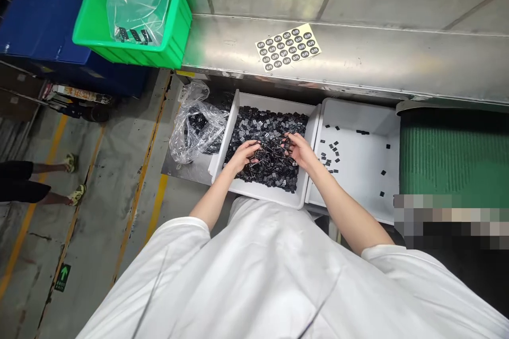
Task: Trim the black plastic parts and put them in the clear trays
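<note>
Head camera: Two bare hands in a tray of black parts.
Left hand [245,155] and right hand [299,149], fingers curled and parted, touch the small black parts [274,175] filling the white tray [314,116].

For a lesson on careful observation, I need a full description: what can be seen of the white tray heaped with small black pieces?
The white tray is open-topped and roughly rectangular, with raised walls, and looks like smooth plastic. It sits upright before the person, slightly askew in view. Black pieces hide most of its floor; the left hand and right hand are over them. A second tray adjoins its right side; a clear bag lies leftward.
</note>
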`<state>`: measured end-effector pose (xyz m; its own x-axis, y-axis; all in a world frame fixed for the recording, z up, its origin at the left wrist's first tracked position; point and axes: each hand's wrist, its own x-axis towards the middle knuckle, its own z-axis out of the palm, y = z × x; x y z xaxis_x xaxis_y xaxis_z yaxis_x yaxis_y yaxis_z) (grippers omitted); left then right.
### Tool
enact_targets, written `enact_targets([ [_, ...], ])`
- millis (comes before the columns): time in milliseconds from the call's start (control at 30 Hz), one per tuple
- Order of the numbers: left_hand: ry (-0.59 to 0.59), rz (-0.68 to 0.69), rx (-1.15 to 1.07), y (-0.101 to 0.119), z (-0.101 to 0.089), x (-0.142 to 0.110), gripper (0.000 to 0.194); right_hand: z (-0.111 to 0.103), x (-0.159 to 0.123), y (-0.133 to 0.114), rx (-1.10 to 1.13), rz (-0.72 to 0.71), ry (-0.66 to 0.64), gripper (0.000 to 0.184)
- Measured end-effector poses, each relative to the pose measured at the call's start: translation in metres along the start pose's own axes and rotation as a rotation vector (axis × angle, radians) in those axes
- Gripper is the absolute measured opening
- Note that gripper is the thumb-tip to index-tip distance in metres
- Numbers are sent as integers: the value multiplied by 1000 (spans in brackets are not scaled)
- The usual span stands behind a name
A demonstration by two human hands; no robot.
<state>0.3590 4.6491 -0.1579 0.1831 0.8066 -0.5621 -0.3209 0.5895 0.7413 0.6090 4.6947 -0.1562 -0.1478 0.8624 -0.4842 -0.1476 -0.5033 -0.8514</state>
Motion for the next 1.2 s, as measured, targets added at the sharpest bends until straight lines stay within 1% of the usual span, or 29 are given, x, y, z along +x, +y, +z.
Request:
enact_targets([
  [67, -11, 27, -81, 5, -2, -5, 52, -7, -6, -7, 124, 18, -16, 49],
  [167, -37, 51, -160, 8, 0, -8, 46, -10, -13, -13, 308, 44, -45, 44],
  [300, -49, 74, -218, 7, 8, -10, 38, -6, -20, -14, 420, 36, -59, 36],
  [400, -55, 74, -253, 7, 11, -13, 37, -3, -25, -16, 475, 10, -85, 32],
  [467, -35, 49, -257, 7, 13, -16, 37, -1, -28, -17, 504, 0, -104, 33],
  [567, 21, -8, -258, 8, 13, -19, 38, 2, -33, -20, 535, 14, -109, 38],
  [667, 53, -60, -276, 8, 11, -20, 45, 7, -38, -24, 571, 35, -101, 43],
  [800, -15, -55, -333, 8, 5, -22, 53, 14, -45, -28, 607, 31, -110, 49],
  [900, -42, -54, -334, 9, 1, -22, 57, 23, -49, -30, 557, -5, -108, 51],
  [967, -39, -57, -281, 10, 2, -23, 61, 30, -51, -29, 496, -21, -103, 51],
  [1033, -45, -65, -211, 11, 6, -23, 62, 36, -54, -28, 442, -16, -92, 52],
  [1100, -68, -74, -162, 13, 14, -22, 58, 39, -59, -27, 422, -8, -76, 54],
  [1200, -130, -73, -113, 17, 34, -20, 53, 33, -75, -29, 472, -48, -28, 54],
])
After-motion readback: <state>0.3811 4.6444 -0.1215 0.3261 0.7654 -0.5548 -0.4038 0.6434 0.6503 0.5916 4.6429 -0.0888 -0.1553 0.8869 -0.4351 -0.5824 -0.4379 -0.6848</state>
